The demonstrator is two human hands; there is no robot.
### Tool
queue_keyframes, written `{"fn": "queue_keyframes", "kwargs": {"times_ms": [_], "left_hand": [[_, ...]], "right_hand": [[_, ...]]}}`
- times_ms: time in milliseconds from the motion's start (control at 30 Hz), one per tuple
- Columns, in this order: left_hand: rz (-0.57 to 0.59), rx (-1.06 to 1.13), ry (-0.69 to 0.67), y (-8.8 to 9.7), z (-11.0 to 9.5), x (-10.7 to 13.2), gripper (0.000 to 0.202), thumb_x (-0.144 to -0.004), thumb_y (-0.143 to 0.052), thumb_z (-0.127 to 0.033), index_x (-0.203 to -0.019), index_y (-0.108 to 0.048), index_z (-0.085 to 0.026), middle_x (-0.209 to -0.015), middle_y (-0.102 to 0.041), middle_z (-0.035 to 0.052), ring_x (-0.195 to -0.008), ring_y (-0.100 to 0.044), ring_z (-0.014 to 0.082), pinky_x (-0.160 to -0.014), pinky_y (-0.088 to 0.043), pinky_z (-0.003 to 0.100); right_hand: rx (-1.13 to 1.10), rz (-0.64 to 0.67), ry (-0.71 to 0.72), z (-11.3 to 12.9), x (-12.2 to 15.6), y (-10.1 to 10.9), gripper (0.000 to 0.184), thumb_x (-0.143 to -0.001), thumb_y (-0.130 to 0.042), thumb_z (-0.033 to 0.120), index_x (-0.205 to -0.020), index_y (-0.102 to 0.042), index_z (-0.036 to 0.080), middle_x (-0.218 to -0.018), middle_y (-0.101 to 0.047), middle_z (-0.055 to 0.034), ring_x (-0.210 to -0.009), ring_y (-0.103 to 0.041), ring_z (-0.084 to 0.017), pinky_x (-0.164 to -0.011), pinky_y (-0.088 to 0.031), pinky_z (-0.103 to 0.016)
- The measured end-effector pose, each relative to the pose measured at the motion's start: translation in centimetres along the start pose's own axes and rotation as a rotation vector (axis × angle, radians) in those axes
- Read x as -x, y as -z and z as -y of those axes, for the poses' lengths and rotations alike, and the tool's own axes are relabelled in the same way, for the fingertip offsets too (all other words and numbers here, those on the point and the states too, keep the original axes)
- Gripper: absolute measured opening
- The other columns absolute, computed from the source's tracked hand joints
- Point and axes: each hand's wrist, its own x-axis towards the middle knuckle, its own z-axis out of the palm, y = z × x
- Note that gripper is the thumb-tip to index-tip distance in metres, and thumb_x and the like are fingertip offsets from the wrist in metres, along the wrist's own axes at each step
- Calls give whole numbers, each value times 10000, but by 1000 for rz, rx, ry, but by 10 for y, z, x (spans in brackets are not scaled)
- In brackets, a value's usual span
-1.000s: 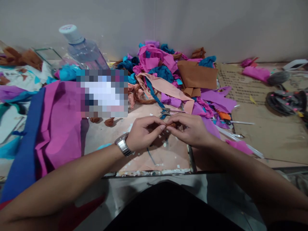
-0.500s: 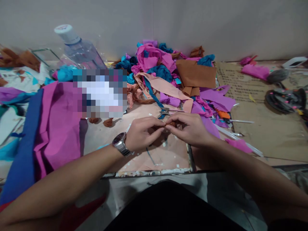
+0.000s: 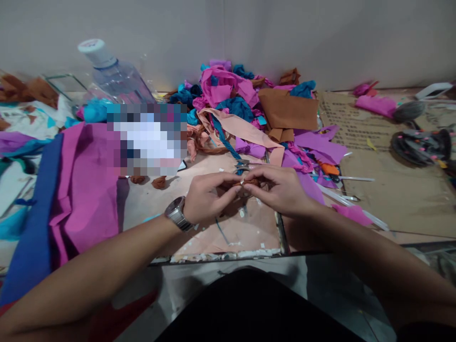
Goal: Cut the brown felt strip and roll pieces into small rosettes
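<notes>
Both grips clamped: left hand (image 3: pixel 207 197) and right hand (image 3: pixel 281 191) pinch one small, crumpled, brown paper-like piece (image 3: pixel 254 182) mid-frame, presumably to steady both ends.

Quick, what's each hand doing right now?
Left hand: closed, fingertips pinching one end of a small brown wad.
Right hand: closed, holding the same wad between thumb and fingers.

A silver wristwatch (image 3: pixel 179 213) with a dark dial and linked metal band circles the left wrist (image 3: pixel 190 216); visible clothing (image 3: pixel 249 308) is black.
</notes>
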Motion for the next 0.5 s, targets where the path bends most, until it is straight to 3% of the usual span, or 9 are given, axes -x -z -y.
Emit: {"fn": "queue_keyframes", "kwargs": {"times_ms": [100, 300, 500], "left_hand": [[10, -20, 36, 0, -2, 0, 166, -917, -729, -270, -1041, -808, -194, -940, -823, 49, -760, -752, 131, -729, -601, 217], [39, 156, 184, -3, -2, 0, 159, -913, -737, -290, -985, -797, -162, -814, -802, 39, -653, -714, 112, -611, -572, 187], [77, 186, 192, -5, 0, 0, 157, -907, -731, -289, -985, -751, -155, -852, -782, 38, -690, -708, 111, -642, -575, 191]], "right_hand": [[-1, 8, 40, -1, -1, 0, 128, -924, -739, 269, -1037, -743, 208, -952, -774, -37, -786, -694, -139, -715, -538, -262], [21, 41, 180, -5, -1, -2, 106, -954, -703, 245, -1057, -723, 223, -1009, -777, -59, -960, -722, -198, -859, -590, -339], [13, 66, 226, -9, -1, -3, 115, -960, -695, 219, -1074, -707, 223, -1048, -768, -58, -1006, -720, -192, -910, -589, -338]]}}
